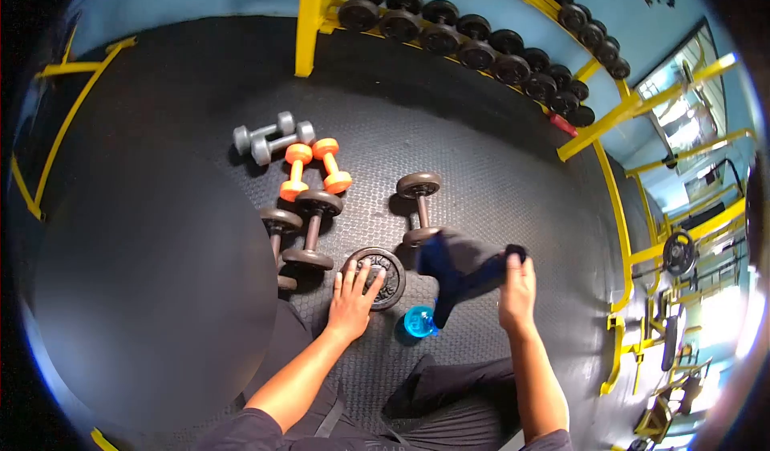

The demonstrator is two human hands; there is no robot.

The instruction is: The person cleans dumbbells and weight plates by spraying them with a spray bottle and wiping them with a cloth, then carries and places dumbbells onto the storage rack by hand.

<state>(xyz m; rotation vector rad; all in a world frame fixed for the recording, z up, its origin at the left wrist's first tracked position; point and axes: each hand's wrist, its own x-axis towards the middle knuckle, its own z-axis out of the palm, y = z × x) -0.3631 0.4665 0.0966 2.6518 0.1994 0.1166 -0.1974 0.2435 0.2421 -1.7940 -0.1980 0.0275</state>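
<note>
My left hand [351, 300] lies with spread fingers on a dark round weight plate [388, 289], which is flat on the floor. In my right hand [517, 294] is a dark blue and grey cloth [465, 268], gripped at one end while the rest hangs toward the left. Just below the cloth's lower tip stands a bright blue bottle [418, 321], partly covered by it. Behind the plate is a dark dumbbell [423, 206], its near end close to the cloth. Another dark dumbbell [314, 233] lies left of the plate.
Two orange dumbbells [297, 172] and two grey dumbbells [281, 142] lie farther back on the black rubber floor [481, 162]. A yellow rack [309, 30] holds rows of dark dumbbells. Yellow gym frames [613, 234] stand at the right. A large grey blur hides the left side.
</note>
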